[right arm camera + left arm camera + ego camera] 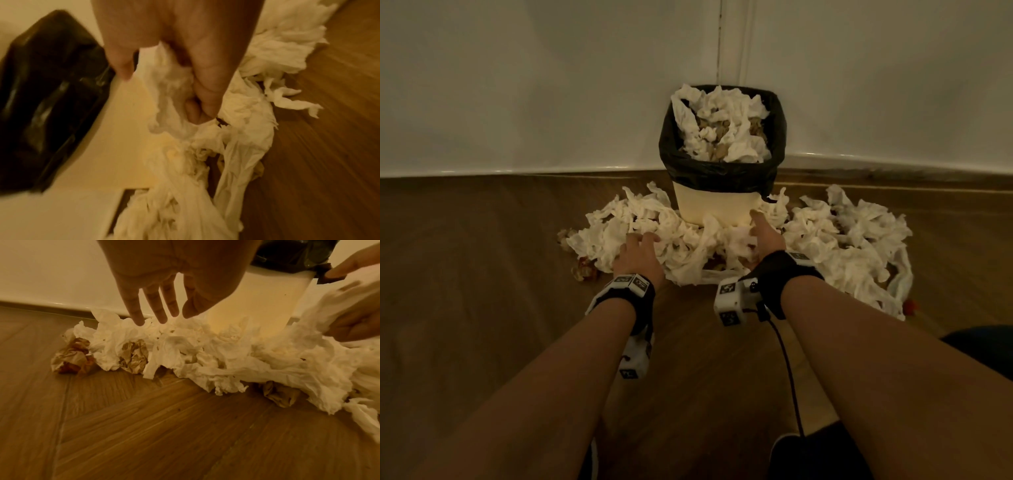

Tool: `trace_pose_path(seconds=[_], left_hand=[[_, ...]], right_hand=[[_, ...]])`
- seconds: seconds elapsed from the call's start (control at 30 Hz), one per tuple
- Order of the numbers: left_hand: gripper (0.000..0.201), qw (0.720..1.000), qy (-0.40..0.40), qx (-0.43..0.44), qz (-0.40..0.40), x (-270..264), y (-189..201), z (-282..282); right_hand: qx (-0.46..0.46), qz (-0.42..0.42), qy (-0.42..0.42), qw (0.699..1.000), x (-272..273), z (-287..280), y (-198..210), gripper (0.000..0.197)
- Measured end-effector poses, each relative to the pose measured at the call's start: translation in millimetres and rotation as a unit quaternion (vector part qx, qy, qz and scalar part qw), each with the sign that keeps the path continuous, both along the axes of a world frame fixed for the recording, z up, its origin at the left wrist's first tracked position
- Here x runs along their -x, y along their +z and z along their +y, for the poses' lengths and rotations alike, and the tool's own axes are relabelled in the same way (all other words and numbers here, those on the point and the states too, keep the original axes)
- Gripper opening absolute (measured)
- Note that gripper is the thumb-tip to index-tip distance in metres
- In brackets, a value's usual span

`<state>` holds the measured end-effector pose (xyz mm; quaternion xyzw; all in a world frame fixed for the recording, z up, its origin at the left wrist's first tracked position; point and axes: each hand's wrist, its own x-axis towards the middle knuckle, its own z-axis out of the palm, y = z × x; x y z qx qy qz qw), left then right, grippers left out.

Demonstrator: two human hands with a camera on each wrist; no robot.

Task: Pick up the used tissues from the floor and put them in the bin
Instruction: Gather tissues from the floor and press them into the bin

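Note:
A cream bin (719, 209) with a black liner (717, 171) stands in the wall corner, heaped with white tissues (722, 120). More crumpled tissues (619, 226) ring its base on the wood floor, with a larger heap (856, 240) to the right. My left hand (645, 240) hovers over the left heap, fingers straight and spread (162, 316), holding nothing. My right hand (758, 233) is at the bin's foot. In the right wrist view its fingers (197, 107) curl round a bunch of tissue (170, 100), the index finger sticking out toward the liner (47, 97).
Brown crumpled paper balls (585, 270) (69, 358) lie at the pile's left edge, another (281, 394) under the tissues. A small red scrap (910, 305) sits far right. White walls and skirting close in behind the bin. Bare wood floor (688, 359) lies in front.

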<state>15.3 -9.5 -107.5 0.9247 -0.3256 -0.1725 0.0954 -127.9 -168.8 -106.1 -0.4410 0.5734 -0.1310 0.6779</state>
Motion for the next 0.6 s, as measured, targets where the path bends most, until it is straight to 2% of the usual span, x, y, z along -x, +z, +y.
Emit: trace_pose_path(seconds=[0.13,0.2,0.3,0.4,0.5,0.6], left_hand=[[0.043,1.0,-0.007,0.012,-0.007,5.9,-0.2,-1.4],[0.04,1.0,-0.007,0.012,-0.003,8.4,0.3,-2.3],[0.03,0.999,0.005,0.037,0.023,14.7,0.1,-4.9],[0.022,0.996,0.031,0.081,-0.023,29.4,-2.4,-10.3],[0.021,0.994,-0.032,0.089,-0.052,47.7,-3.1,-24.0],[0.019,0.995,-0.095,0.025,-0.033,57.8,-1.4,-42.4]], right_hand=[[0.015,0.021,0.039,0.999,16.9,-4.9,-8.0,0.048],[-0.013,0.017,0.039,0.999,16.4,-3.8,-2.5,0.042],[-0.125,-0.051,-0.017,0.991,13.2,4.2,11.8,0.039],[-0.131,-0.047,-0.065,0.988,15.1,10.3,20.1,0.053],[-0.167,-0.082,-0.127,0.974,20.2,8.7,21.6,0.051],[-0.185,-0.108,-0.139,0.967,24.2,6.4,22.0,0.044]])
